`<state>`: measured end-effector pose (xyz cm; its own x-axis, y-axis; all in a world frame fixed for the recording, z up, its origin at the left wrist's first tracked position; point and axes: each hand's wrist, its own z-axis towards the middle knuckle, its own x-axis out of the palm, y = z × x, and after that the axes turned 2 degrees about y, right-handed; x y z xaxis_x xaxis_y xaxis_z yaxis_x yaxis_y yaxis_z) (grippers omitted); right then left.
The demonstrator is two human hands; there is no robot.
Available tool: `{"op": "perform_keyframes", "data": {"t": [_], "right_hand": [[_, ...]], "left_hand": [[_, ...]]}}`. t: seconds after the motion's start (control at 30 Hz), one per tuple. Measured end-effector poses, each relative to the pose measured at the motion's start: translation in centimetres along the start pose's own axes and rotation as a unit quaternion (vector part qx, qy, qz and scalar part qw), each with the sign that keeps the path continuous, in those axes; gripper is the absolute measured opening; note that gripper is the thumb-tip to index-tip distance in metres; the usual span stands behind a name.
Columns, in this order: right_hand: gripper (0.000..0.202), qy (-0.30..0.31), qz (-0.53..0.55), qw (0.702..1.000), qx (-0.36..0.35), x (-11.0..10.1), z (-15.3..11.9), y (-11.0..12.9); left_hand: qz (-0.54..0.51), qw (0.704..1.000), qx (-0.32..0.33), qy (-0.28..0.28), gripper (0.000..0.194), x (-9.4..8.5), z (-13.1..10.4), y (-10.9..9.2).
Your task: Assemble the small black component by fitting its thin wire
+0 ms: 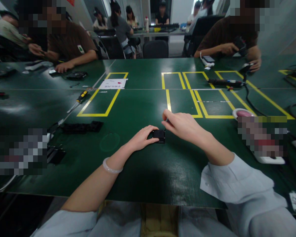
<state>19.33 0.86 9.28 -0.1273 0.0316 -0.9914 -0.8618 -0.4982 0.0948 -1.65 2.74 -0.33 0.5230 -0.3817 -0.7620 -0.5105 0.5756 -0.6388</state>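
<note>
A small black part [159, 134] lies on the green table [138, 171] in front of me. The thumb and fingers of my left hand [144, 137] are closed on its left side. Just above and to the right of the part is my right hand [179, 124], its thumb and index finger brought together near a thin dark piece at the part's upper right corner. Whatever that pinch holds, if anything, is too small to name.
Left of my hands lie a long black part [82, 127] and a yellow-black screwdriver [82, 96]. An oval white tray [271, 160] stands at right. Beyond the yellow tape outlines, a dark tool [225, 82] with a cable lies near a person's hands [255, 65]. Another person sits opposite, at left.
</note>
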Motion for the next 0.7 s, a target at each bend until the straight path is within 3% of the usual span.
{"op": "perform_keyframes", "data": {"t": [0.7], "right_hand": [[0.022, -0.01, 0.014, 1.0, -0.01, -0.01, -0.15, 0.04]], "left_hand": [[-0.004, 1.0, 0.004, 0.002, 0.036, -0.11, 0.01, -0.01]]}}
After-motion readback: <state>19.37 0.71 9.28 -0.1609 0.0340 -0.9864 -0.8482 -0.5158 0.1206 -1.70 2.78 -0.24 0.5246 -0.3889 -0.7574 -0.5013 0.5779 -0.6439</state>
